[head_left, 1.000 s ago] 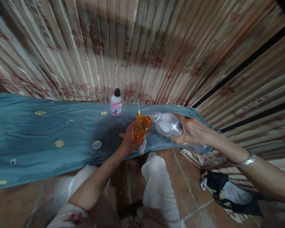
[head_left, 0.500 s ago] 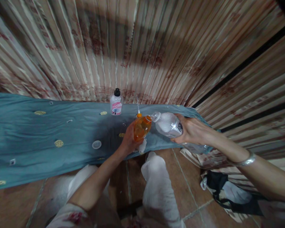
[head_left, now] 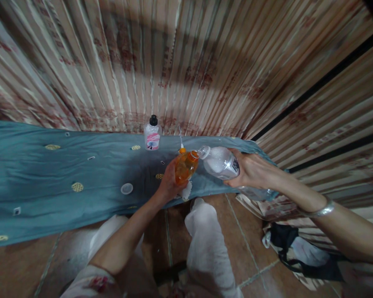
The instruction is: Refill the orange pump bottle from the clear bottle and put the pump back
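Observation:
My left hand (head_left: 169, 182) is wrapped round an orange see-through bottle (head_left: 186, 167), whose uncapped neck leans up to the right. In my right hand (head_left: 242, 167) a clear plastic bottle (head_left: 219, 161) is tipped over to the left, its open mouth at the rim of the orange bottle. Whether liquid is passing between them is too small to tell. Behind the orange bottle lies an orange spray top (head_left: 182, 150) with a thin clear tube pointing away. A whitish piece with a scalloped edge (head_left: 187, 191) shows just under my left hand; its kind is unclear.
A clear bottle with a black cap and pink label (head_left: 152, 134) stands at the back of the teal cloth-covered surface (head_left: 102, 165). A round translucent lid (head_left: 127, 188) lies nearer me. Pleated curtains (head_left: 161, 62) rise behind and right. A dark and white bundle (head_left: 301, 248) lies low on the right.

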A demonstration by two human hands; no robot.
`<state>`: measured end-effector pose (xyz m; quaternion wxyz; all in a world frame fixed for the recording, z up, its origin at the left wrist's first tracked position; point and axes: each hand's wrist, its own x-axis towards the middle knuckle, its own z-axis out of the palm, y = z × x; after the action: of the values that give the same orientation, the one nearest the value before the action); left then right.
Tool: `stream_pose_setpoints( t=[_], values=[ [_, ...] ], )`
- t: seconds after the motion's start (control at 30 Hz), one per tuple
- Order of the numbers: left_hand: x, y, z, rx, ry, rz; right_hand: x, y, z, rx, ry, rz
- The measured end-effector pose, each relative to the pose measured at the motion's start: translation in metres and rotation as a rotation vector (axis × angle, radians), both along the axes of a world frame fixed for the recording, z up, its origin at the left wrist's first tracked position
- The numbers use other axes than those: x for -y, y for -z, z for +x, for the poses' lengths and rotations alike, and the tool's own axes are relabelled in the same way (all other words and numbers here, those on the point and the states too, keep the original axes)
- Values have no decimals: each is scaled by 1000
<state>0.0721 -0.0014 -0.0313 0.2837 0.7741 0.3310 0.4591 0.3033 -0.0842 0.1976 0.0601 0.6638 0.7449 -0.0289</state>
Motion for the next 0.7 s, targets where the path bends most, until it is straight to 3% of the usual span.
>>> stream_pose_setpoints(
  t=[0.7],
  values=[
    [-2, -1, 0, 31, 37, -11, -1, -2, -1, 8, 1, -18]
  ],
)
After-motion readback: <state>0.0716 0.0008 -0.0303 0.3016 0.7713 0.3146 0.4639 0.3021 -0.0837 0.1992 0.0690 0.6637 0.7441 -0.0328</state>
